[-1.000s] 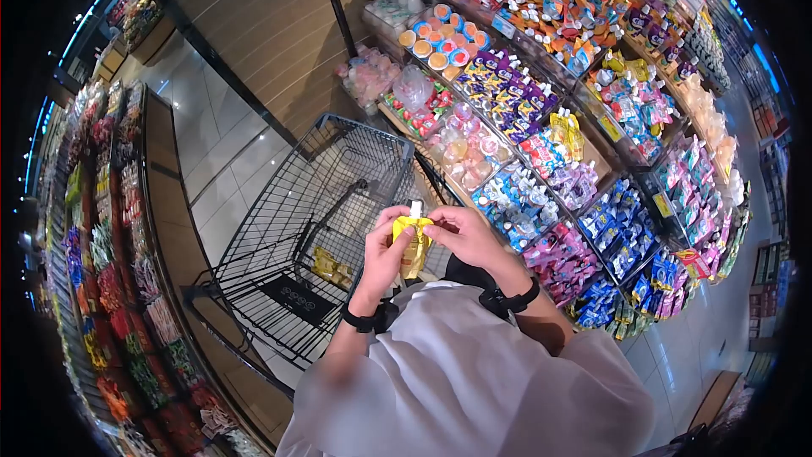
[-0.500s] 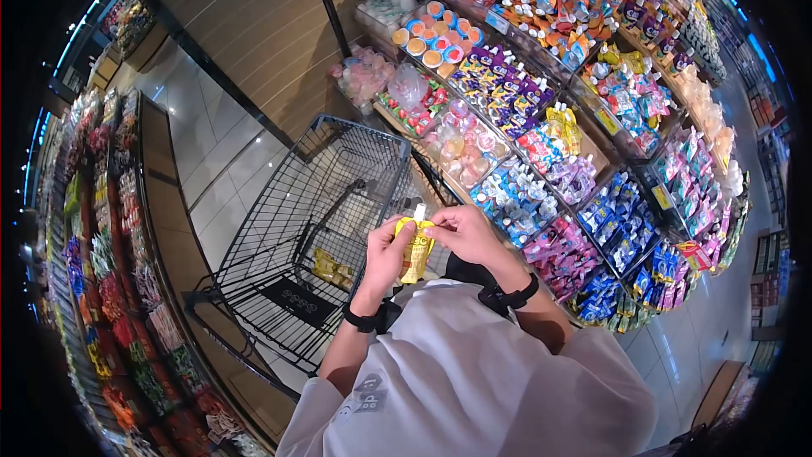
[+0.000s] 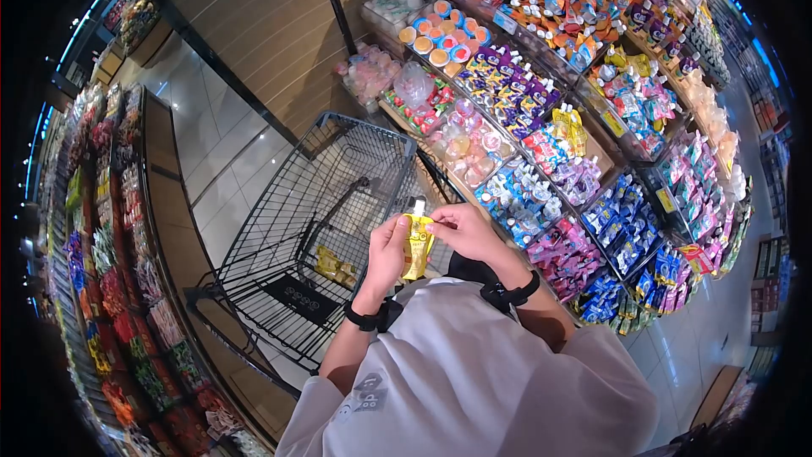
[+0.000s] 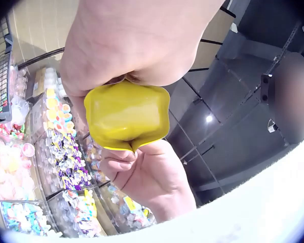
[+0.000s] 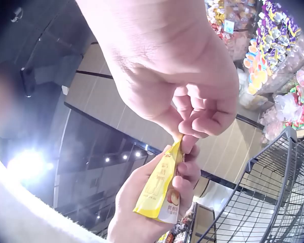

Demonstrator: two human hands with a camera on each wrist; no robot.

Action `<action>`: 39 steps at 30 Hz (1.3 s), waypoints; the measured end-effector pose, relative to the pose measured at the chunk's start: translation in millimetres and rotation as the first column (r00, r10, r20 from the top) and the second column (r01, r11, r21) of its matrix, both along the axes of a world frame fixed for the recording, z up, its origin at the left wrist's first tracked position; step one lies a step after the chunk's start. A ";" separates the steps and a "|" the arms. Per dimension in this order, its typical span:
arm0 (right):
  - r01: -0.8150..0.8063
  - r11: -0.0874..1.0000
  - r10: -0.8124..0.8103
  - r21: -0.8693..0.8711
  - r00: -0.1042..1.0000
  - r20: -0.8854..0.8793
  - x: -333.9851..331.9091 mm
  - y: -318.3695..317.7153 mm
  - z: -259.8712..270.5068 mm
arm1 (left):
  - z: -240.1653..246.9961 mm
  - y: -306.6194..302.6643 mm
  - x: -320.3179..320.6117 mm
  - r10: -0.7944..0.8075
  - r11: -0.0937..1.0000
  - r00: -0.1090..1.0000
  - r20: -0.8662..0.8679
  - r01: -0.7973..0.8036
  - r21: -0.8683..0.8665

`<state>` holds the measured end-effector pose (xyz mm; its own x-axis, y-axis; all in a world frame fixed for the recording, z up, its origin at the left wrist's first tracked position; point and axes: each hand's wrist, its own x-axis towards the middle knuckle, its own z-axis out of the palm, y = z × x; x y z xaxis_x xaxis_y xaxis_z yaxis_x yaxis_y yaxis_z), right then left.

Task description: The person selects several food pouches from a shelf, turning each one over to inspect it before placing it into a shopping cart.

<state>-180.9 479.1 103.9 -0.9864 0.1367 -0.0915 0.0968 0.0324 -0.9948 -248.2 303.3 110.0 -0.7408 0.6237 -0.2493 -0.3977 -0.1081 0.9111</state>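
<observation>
Both hands hold a yellow spout pouch (image 3: 417, 247) upright in front of the shirt, its white cap (image 3: 419, 206) pointing up and away from the body. My left hand (image 3: 386, 256) grips the pouch along its left side, with fingers behind it. The right hand (image 3: 470, 234) pinches the pouch's upper right edge between thumb and fingertips; in the right wrist view its other fingers are curled. From below, the left wrist view shows the pouch's plain yellow bottom (image 4: 126, 115) between the two hands. Printed text and a small picture show on the pouch side (image 5: 162, 185).
A black wire shopping cart (image 3: 330, 161) stands just ahead and left, with yellow packs (image 3: 335, 266) inside. Tiered bins of colourful pouches (image 3: 516, 190) and jelly cups (image 3: 441, 34) rise to the right. Another candy shelf (image 3: 114, 262) lines the left side, beyond a tiled aisle (image 3: 228, 195).
The left thumb has slid off the pouch's front to its side, and the pouch has turned slightly. The right hand stays at the upper edge. The cart has not moved.
</observation>
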 end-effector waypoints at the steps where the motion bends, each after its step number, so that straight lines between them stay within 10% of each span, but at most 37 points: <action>1: -0.001 1.000 0.001 0.000 1.000 0.001 0.0 1.4 0.6 | 0.4 0.0 -0.4 0.001 1.000 1.000 0.001 -0.001 0.000; 22: -0.155 0.974 0.157 -0.168 0.988 0.000 -8.0 4.6 6.3 | -6.0 -2.4 -12.9 0.001 0.993 0.991 0.133 -0.016 0.115; 39: -0.113 0.988 0.118 -0.107 0.992 0.043 -14.9 3.0 -1.9 | -2.4 -3.5 -11.6 -0.002 0.990 0.987 -0.164 -0.021 -0.139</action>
